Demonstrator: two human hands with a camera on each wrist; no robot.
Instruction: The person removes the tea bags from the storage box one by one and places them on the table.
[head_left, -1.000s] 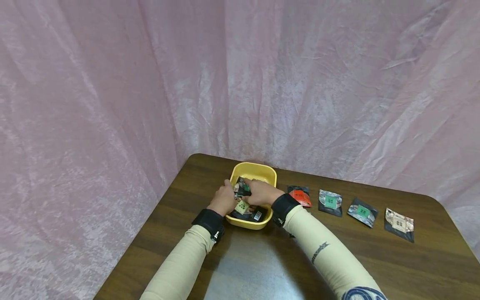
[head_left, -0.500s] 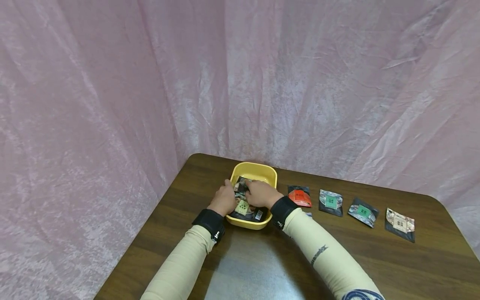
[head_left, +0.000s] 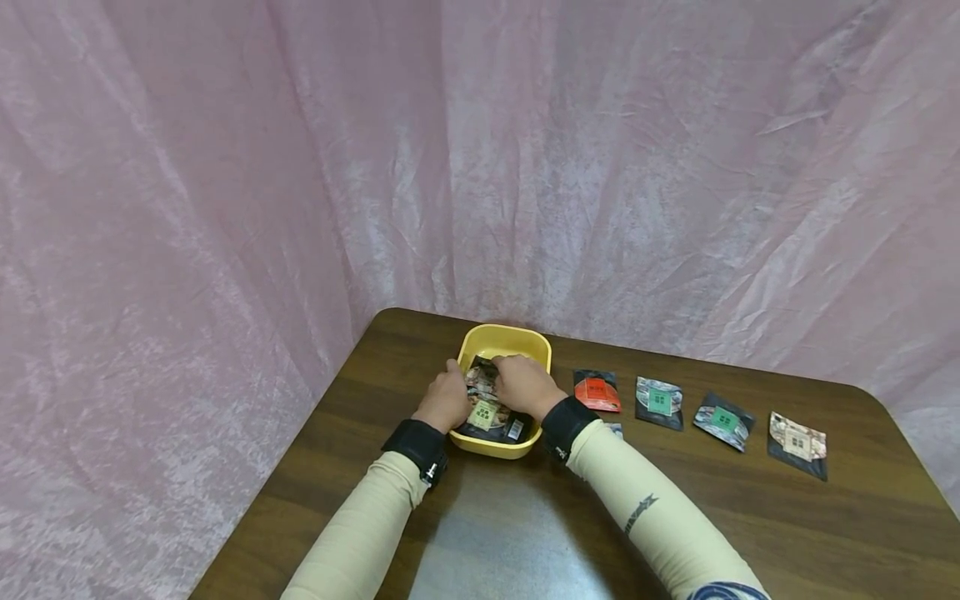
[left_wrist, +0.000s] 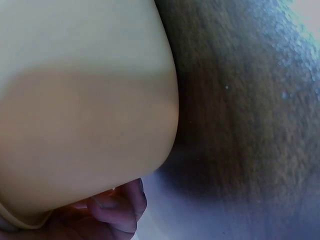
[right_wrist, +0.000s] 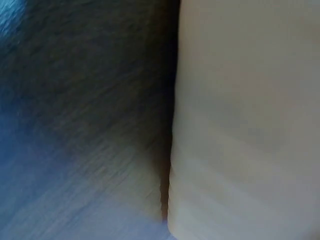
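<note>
A yellow plastic basin (head_left: 501,450) stands on the table, holding several dark food pouches. The front pouch (head_left: 487,417) has a pale yellow label. My left hand (head_left: 446,398) grips the basin's left rim; its curled fingers (left_wrist: 117,210) show beside the pale wall in the left wrist view. Inside the basin, my right hand (head_left: 525,385) reaches over the right side, its fingertips at a patterned pouch (head_left: 480,375) toward the back. Its thumb and most fingers are hidden, so a grip cannot be made out. The right wrist view shows mostly the basin's wall (right_wrist: 245,120).
Right of the basin, a row of pouches lies on the wooden table (head_left: 720,517): one red-labelled (head_left: 597,390), two green-labelled (head_left: 659,402) and one cream-labelled (head_left: 797,445). Another pouch (head_left: 615,430) is partly hidden behind the right forearm. A pink curtain (head_left: 495,167) hangs behind.
A green-labelled pouch seen at my right fingers earlier now has its label out of sight. The right hand has shifted slightly within the basin. My left hand stays on the rim.
</note>
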